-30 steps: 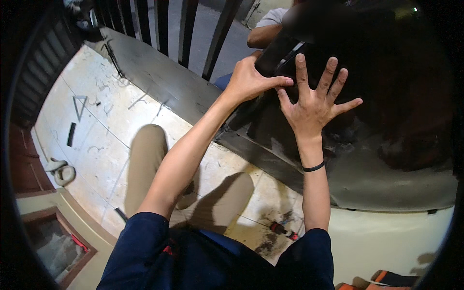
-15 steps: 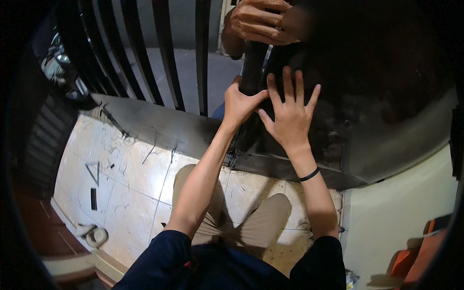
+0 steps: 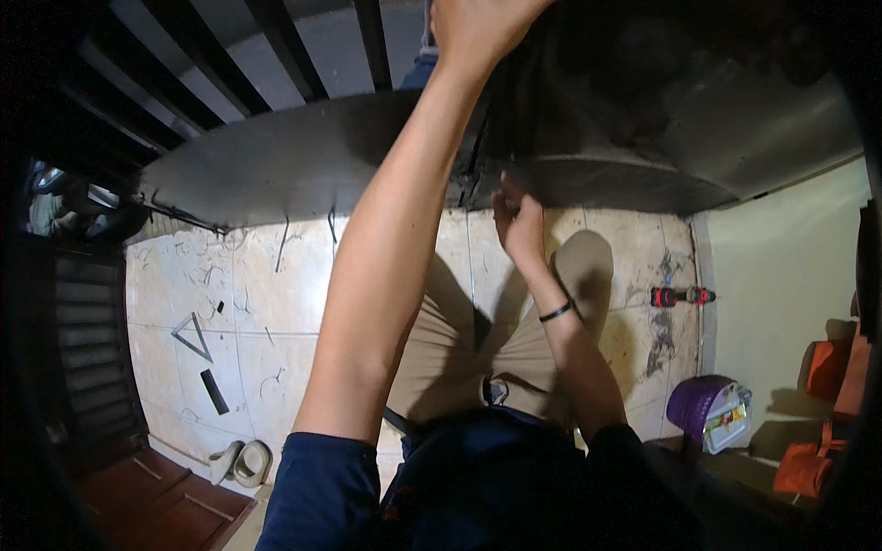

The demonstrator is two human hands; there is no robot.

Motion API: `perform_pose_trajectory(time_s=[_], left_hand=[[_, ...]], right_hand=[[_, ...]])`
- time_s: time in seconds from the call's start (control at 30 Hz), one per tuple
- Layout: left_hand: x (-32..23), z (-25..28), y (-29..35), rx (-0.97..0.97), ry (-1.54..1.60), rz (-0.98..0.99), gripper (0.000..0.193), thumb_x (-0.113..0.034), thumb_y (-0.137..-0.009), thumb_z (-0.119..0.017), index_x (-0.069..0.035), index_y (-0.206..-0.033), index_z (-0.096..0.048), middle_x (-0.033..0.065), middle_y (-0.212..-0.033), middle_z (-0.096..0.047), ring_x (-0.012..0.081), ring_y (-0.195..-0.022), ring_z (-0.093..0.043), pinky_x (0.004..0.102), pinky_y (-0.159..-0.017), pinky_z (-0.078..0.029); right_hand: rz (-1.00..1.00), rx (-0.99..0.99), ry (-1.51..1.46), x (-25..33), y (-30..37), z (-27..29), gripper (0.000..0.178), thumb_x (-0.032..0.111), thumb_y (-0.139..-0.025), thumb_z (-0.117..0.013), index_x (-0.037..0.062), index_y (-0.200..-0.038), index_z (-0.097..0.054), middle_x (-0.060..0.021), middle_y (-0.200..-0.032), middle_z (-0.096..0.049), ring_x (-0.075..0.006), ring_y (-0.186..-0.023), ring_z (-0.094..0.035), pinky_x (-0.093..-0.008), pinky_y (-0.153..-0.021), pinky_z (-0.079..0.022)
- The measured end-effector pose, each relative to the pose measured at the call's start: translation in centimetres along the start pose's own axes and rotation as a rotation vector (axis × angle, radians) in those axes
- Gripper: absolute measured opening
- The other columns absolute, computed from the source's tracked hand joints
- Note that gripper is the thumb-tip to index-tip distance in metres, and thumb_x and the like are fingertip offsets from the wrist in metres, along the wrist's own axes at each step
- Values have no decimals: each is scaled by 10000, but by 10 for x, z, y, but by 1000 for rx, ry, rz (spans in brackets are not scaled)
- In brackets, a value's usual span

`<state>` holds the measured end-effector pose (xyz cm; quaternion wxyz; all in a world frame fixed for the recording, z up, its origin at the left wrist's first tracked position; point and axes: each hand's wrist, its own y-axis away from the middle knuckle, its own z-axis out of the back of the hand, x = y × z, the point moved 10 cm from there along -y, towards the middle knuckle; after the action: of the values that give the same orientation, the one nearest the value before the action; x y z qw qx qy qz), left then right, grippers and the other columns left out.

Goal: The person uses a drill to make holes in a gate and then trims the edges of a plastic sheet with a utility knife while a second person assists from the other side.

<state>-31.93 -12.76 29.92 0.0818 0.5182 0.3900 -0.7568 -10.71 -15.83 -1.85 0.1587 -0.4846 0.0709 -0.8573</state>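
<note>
A dark metal gate (image 3: 303, 151) stands in front of me, with upright bars (image 3: 287, 55) on its left half and a solid dark panel (image 3: 661, 101) on the right. My left arm reaches up across it. My left hand (image 3: 482, 32) is at the top edge by the seam, its fingers mostly cut off or hidden. Lower down, my right hand (image 3: 522, 225) hangs just before the gate's bottom edge, fingers loosely bent and apart, with nothing seen in them. Blue cloth (image 3: 420, 72) shows beyond the bars.
On the tiled floor (image 3: 294, 358) at left lie a triangular square (image 3: 195, 338), a black strip (image 3: 214, 392) and a pair of slippers (image 3: 241, 463). A red-and-black drill (image 3: 682, 296) and a purple basket (image 3: 698, 404) are by the right wall.
My view has tilted down. My left hand has gone up along the seam; my right hand has come off the panel and dropped low. Another hand at the top has left view.
</note>
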Motion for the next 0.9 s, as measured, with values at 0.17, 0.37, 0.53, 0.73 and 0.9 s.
perform_pose_trajectory(time_s=[0.17, 0.37, 0.53, 0.73, 0.9], left_hand=[[10, 6, -1, 23, -42, -29, 762, -668, -743, -896, 44, -1009, -833, 305, -956, -796, 409, -999, -799, 500, -875, -601], [18, 14, -1, -38, -98, 3, 755, -687, -740, -889, 22, -995, -845, 308, -961, -794, 427, -1006, -793, 496, -905, -597], [7, 0, -5, 30, -45, -3, 765, -706, -742, -884, 9, -1011, -850, 296, -952, -798, 412, -995, -798, 493, -903, -597], [14, 9, -4, -25, -152, 44, 881, -754, -707, -874, 60, -1040, -826, 333, -1020, -785, 459, -1049, -778, 512, -932, -596], [15, 3, -1, 5, -130, 52, 949, -765, -697, -868, 116, -1043, -802, 366, -1051, -769, 485, -1077, -765, 522, -958, -588]], right_hand=[[60, 57, 138, 34, -19, -43, 685, 257, -1045, -722, -6, -1625, -470, -142, -1019, -829, -188, -864, -767, -351, -799, -594], [-744, 88, -774, 8, -7, -72, 669, 358, -1025, -761, 12, -1557, -551, -127, -1364, -727, -250, -1043, -730, -407, -867, -600], [-922, 21, -1307, -9, -25, -79, 903, 483, -886, -915, 56, -1507, -417, -67, -1353, -633, -243, -1081, -663, -442, -931, -542], [-936, 17, -1252, -18, 48, -51, 382, 531, -975, -814, 189, -1087, -688, 53, -933, -628, -147, -891, -555, -387, -857, -472], [-853, 72, -1182, -7, 58, -10, 314, 524, -1009, -775, 244, -1120, -684, 94, -1002, -680, -123, -887, -541, -372, -884, -459]])
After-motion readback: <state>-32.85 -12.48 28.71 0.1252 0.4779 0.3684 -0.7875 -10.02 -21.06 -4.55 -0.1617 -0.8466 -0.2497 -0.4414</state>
